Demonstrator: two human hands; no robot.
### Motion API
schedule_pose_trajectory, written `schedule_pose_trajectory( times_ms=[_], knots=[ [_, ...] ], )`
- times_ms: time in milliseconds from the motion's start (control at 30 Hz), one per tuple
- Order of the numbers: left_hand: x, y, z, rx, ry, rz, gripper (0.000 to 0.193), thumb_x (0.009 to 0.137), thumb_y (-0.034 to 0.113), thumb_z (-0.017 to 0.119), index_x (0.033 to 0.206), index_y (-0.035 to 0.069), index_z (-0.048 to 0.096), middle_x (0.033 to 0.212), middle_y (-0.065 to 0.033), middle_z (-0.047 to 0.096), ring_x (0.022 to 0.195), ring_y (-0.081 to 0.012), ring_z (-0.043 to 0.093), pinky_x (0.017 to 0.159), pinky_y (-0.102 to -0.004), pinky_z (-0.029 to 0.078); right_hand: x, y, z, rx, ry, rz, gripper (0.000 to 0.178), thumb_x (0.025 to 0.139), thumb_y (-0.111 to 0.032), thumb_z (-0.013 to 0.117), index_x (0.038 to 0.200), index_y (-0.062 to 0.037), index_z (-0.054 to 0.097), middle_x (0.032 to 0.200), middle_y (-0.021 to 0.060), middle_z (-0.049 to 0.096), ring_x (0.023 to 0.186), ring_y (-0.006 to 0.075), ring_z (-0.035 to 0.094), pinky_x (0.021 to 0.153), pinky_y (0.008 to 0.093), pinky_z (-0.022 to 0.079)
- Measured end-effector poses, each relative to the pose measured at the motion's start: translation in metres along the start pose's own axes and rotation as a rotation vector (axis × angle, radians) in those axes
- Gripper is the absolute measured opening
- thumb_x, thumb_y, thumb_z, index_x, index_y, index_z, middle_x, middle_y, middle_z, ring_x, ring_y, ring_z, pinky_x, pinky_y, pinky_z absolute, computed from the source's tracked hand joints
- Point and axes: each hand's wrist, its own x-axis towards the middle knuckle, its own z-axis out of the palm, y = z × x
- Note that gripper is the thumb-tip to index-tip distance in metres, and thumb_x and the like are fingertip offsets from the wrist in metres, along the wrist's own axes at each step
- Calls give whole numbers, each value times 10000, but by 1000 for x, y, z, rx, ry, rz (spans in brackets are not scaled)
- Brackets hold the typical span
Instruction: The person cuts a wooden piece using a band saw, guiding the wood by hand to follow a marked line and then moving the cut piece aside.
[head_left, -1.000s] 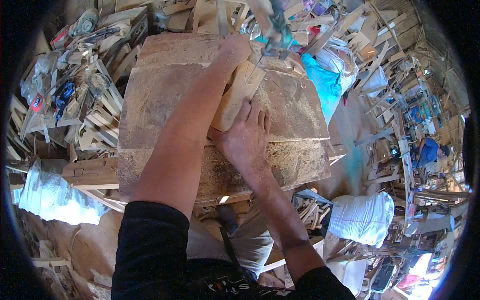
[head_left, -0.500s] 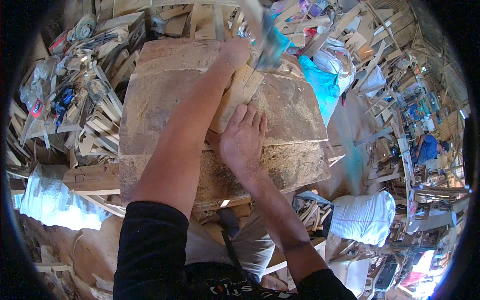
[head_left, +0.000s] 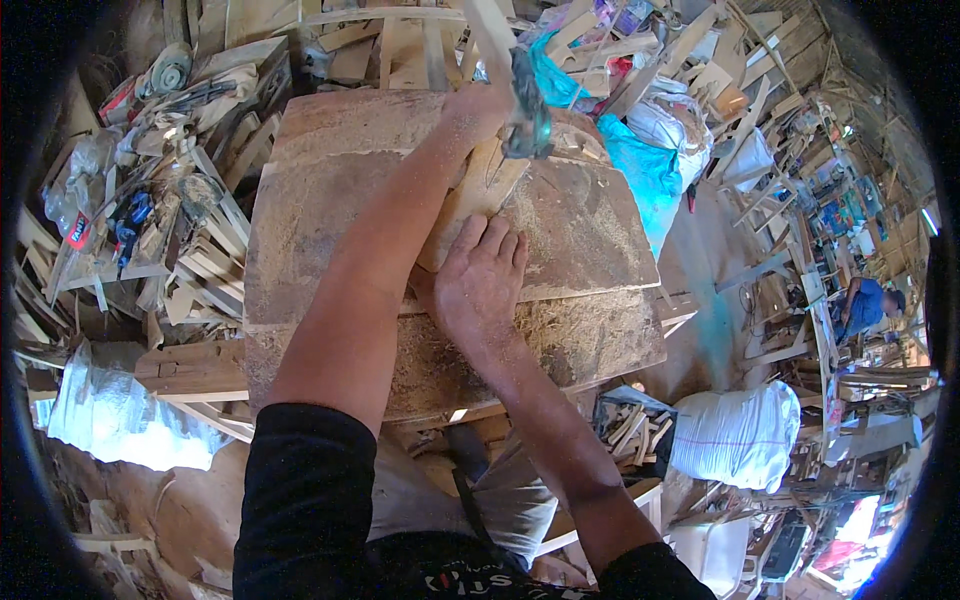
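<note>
A flat piece of wood with curved pencil lines lies on a worn, sawdust-strewn worktable. My left hand grips its far left side; the fingers are mostly out of sight. Over the nearer part lies my right hand, fingers together on top and thumb at the left edge. Just right of my left hand, a teal and dark metal fitting hangs at the lower end of a wooden arm and hides part of the wood's far end.
Scrap wood is heaped on the left, near a plastic bottle. Turquoise sheeting hangs beyond the table's right edge. A stuffed white sack stands at the right. Farther off, a person in blue is by a wooden frame.
The metal fitting, blurred before, now shows more sharply and slightly lower. My right hand has shifted a little left with the wood. The whole view has moved slightly.
</note>
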Motion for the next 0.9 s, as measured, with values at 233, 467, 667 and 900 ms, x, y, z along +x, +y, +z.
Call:
schedule_pose_trajectory(
  times_ms=[233,467,667,900],
  knots=[
    [-10,10,-11,-119,81,-96,331,973,208,544,1250,59,646,1221,-231,715,1165,-443,679,971,-595,529,1,6,5,5,-6,-43,474,895,-222,645,1200,86,452,1158,292,521,1128,495,563,1111,645,378],
    [5,-17,0,104,-86,10,379,952,180,540,1303,96,655,1264,-213,703,1187,-433,669,1004,-602,504,0,13,-10,-3,-25,-97,862,799,-546,826,1232,102,456,1186,313,542,1163,505,577,1118,645,360],
    [0,-8,-2,13,-84,-134,398,956,149,518,1329,92,646,1290,-205,690,1231,-415,645,1040,-585,498,-2,44,-33,82,-182,-161,941,846,-707,693,1310,77,459,1288,304,552,1259,471,566,1198,647,275],
    [1,-46,10,13,-13,-144,370,989,172,515,1321,79,648,1267,-223,696,1205,-412,663,1017,-578,519,-3,70,-32,167,-199,-237,966,815,-729,708,1368,25,466,1414,272,553,1316,440,564,1239,613,232]
  ],
)
